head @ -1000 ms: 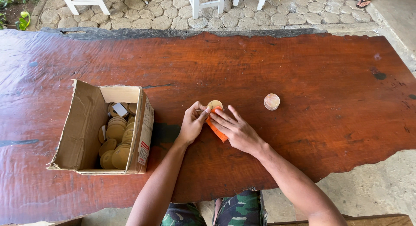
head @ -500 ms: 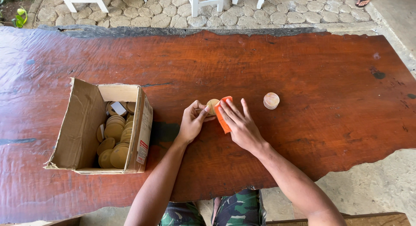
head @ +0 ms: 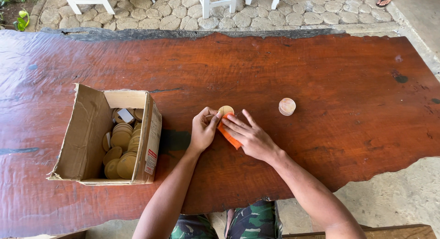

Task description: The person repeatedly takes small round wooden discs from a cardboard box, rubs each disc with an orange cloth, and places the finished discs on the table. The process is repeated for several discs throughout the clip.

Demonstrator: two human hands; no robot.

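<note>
**Mia:** What is the left hand (head: 203, 130) doing?

**Ben:** It is pinching a small round pale wooden disc (head: 225, 110) between its thumb and fingers. The disc is sitting near the middle of the long reddish-brown wooden table (head: 321, 74), just above both hands.

**Mia:** And the right hand (head: 250, 137)?

**Ben:** It is lying flat with its fingers spread out and pointing at the disc. It is pressing down on a bright orange piece of sanding sheet (head: 228, 133). The orange piece is peeking out under the fingers and is touching the disc.

**Mia:** Is anything else sitting close by?

**Ben:** Yes. A second little round wooden piece (head: 287, 106) is standing alone to the right of the hands, near them but not touching.

**Mia:** What is in the box?

**Ben:** An open brown cardboard box (head: 87, 133) is resting on the left part of the table, well apart from the hands. Lots of round wooden discs (head: 121, 145) are piling up inside it.

**Mia:** What is showing past the table?

**Ben:** White chair legs (head: 215, 0) are standing on a floor of grey stones (head: 174, 14).
</note>
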